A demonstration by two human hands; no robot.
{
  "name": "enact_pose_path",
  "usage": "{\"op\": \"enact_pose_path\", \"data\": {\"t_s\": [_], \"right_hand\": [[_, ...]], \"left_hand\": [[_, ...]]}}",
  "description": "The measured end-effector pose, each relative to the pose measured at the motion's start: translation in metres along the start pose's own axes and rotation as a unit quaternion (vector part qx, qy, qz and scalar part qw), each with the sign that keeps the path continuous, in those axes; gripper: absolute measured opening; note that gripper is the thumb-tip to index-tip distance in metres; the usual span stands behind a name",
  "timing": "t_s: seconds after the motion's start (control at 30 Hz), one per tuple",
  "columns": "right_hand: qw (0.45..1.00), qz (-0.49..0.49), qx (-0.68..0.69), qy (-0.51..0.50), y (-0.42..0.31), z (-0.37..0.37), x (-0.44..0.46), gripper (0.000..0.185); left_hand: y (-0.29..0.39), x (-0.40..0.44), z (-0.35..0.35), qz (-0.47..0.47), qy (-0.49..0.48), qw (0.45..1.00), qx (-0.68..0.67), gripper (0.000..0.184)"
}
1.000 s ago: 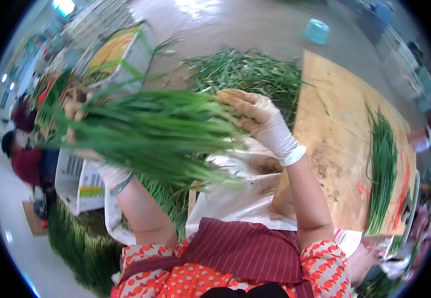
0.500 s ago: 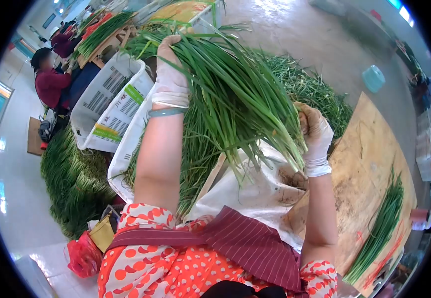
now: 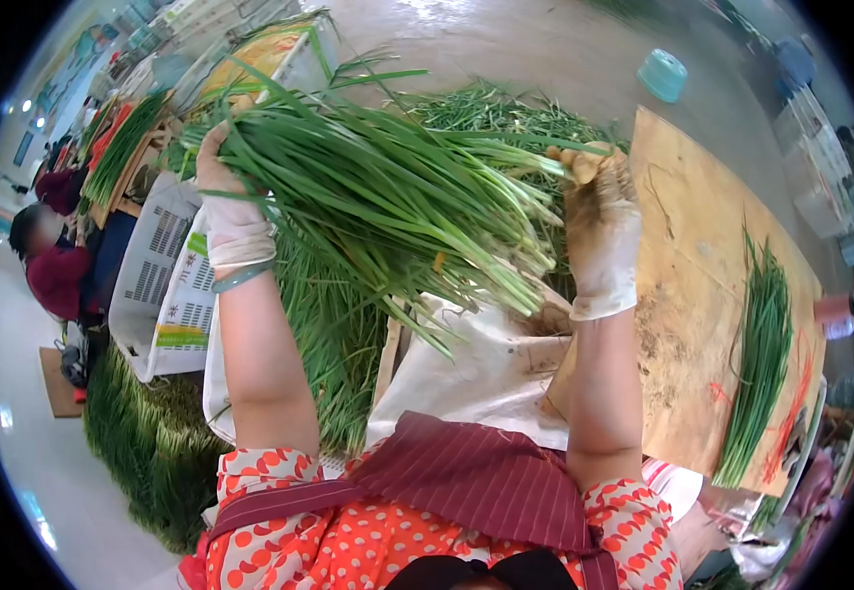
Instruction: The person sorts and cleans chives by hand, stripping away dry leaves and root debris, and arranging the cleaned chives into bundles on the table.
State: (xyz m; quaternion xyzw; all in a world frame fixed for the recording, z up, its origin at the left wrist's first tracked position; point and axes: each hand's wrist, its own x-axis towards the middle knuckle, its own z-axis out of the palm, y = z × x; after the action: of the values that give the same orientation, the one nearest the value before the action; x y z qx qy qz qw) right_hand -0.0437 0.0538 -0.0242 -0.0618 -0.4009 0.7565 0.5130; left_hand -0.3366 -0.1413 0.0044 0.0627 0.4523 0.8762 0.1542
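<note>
A large loose bunch of long green leafy stalks (image 3: 378, 187) is held up in front of me, its pale root ends toward the right. My left hand (image 3: 225, 202), in a whitish glove, grips the leafy end. Gloved too, with soiled fingertips, my right hand (image 3: 599, 211) pinches a few pale stalk ends beside the bunch. Below the bunch lies a white cloth (image 3: 466, 379) with dirt on it. On the wooden board (image 3: 683, 285) at the right rests a neat bundle of green stalks (image 3: 760, 364), near red ties (image 3: 791, 413).
Cut greens (image 3: 506, 113) are heaped beyond my hands. White crates (image 3: 156, 265) stand at the left, beside a floor pile of greens (image 3: 152, 442). A person in dark red (image 3: 58, 280) is farther left. A turquoise tub (image 3: 662, 76) sits on the floor at the back.
The view has swung back toward the right. The bunch now lies more level, and my right hand has separated a few stalks from its root end.
</note>
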Motion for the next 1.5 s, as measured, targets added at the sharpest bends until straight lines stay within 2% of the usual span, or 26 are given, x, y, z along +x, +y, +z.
{"op": "enact_pose_path", "data": {"t_s": [0.07, 0.13, 0.17, 0.2, 0.23, 0.27, 0.3, 0.37, 0.4, 0.5, 0.57, 0.63, 0.67, 0.73, 0.83, 0.9, 0.93, 1.0, 1.07, 1.1, 1.13, 1.17, 1.23, 1.27, 1.33, 1.5], "right_hand": [[0.998, -0.038, 0.002, 0.043, -0.016, -0.034, 0.008, 0.015], [0.994, -0.07, 0.005, 0.081, -0.035, -0.076, 0.017, 0.016], [0.966, -0.056, -0.213, 0.135, -0.045, -0.095, 0.022, 0.019], [0.888, -0.039, -0.42, 0.185, -0.049, -0.097, 0.023, 0.023], [0.888, -0.042, -0.419, 0.186, -0.044, -0.097, 0.02, 0.023], [0.842, 0.036, -0.533, 0.071, -0.034, -0.095, 0.014, 0.028], [0.767, 0.115, -0.63, -0.045, -0.026, -0.084, 0.007, 0.034], [0.827, 0.266, -0.491, -0.063, -0.023, -0.032, 0.001, 0.041], [0.835, 0.242, -0.485, -0.095, -0.009, -0.026, 0.001, 0.041], [0.894, 0.112, -0.392, -0.187, 0.052, -0.018, -0.001, 0.033], [0.937, 0.217, -0.23, -0.152, 0.067, -0.012, -0.007, 0.025], [0.946, 0.226, -0.206, -0.105, 0.058, 0.0, -0.008, 0.02], [0.952, 0.253, -0.16, -0.054, 0.051, 0.004, -0.009, 0.02], [0.958, 0.281, -0.063, 0.004, 0.044, 0.007, -0.014, 0.021], [0.957, 0.242, -0.159, -0.033, 0.027, 0.009, -0.014, 0.024], [0.934, 0.271, -0.223, -0.073, 0.018, 0.003, -0.005, 0.035], [0.938, 0.152, -0.285, -0.13, 0.018, 0.004, -0.003, 0.042], [0.879, -0.06, -0.425, -0.208, 0.009, 0.015, -0.004, 0.046], [0.849, -0.087, -0.461, -0.241, 0.018, 0.024, -0.001, 0.046], [0.817, -0.114, -0.494, -0.274, 0.023, 0.028, -0.001, 0.046], [0.902, -0.088, -0.364, -0.218, 0.03, 0.034, -0.003, 0.03], [0.902, -0.088, -0.364, -0.216, 0.025, 0.034, -0.004, 0.03], [0.975, 0.121, -0.146, -0.113, 0.005, 0.038, -0.007, 0.026], [0.985, 0.13, -0.108, -0.024, 0.005, 0.029, -0.011, 0.028], [0.993, 0.116, 0.008, -0.037, -0.007, 0.009, -0.01, 0.03], [0.997, 0.064, 0.045, 0.007, -0.026, -0.028, -0.011, 0.031]], "left_hand": [[-0.001, 0.007, -0.01, 0.024, -0.001, 0.999, 0.023, 0.031], [0.007, 0.018, -0.03, -0.023, -0.02, 0.999, -0.036, 0.031], [0.007, 0.027, -0.045, -0.023, -0.022, 0.999, -0.036, 0.031], [0.009, 0.026, -0.047, -0.032, -0.145, 0.981, -0.128, 0.032], [0.01, 0.025, -0.048, -0.042, -0.264, 0.939, -0.217, 0.035], [0.006, 0.025, -0.047, 0.012, -0.096, 0.987, -0.129, 0.033], [0.003, 0.023, -0.045, 0.012, -0.097, 0.987, -0.13, 0.033], [-0.003, 0.022, -0.041, 0.018, -0.098, 0.986, -0.131, 0.029], [-0.005, 0.017, -0.037, -0.003, -0.207, 0.964, -0.167, 0.026], [-0.005, 0.002, -0.013, 0.004, -0.18, 0.971, -0.155, 0.027], [-0.002, -0.007, 0.002, 0.026, -0.13, 0.983, -0.127, 0.028], [-0.002, -0.007, 0.004, 0.031, -0.091, 0.987, -0.128, 0.028], [0.003, -0.014, 0.001, 0.007, -0.178, 0.977, -0.121, 0.029], [0.002, -0.009, 0.002, 0.007, -0.22, 0.967, -0.13, 0.028], [0.004, -0.016, 0.012, -0.007, -0.264, 0.949, -0.172, 0.028], [0.004, -0.015, 0.014, 0.028, -0.179, 0.969, -0.17, 0.023], [0.004, -0.013, 0.011, 0.015, -0.236, 0.947, -0.215, 0.023], [0.004, -0.015, 0.014, 0.03, -0.256, 0.947, -0.191, 0.024], [0.005, -0.022, 0.022, 0.046, -0.277, 0.945, -0.165, 0.025], [0.008, -0.032, 0.034, 0.045, -0.199, 0.969, -0.142, 0.026], [0.009, -0.038, 0.041, 0.044, -0.12, 0.985, -0.116, 0.027], [0.008, -0.028, 0.032, 0.043, -0.121, 0.985, -0.116, 0.027], [0.006, -0.004, 0.008, -0.017, -0.289, 0.936, -0.2, 0.029], [0.005, 0.001, 0.002, -0.018, -0.29, 0.936, -0.2, 0.029], [0.005, 0.003, 0.002, 0.043, -0.13, 0.98, -0.147, 0.028], [-0.001, 0.005, -0.007, 0.019, -0.245, 0.955, -0.164, 0.024]]}}
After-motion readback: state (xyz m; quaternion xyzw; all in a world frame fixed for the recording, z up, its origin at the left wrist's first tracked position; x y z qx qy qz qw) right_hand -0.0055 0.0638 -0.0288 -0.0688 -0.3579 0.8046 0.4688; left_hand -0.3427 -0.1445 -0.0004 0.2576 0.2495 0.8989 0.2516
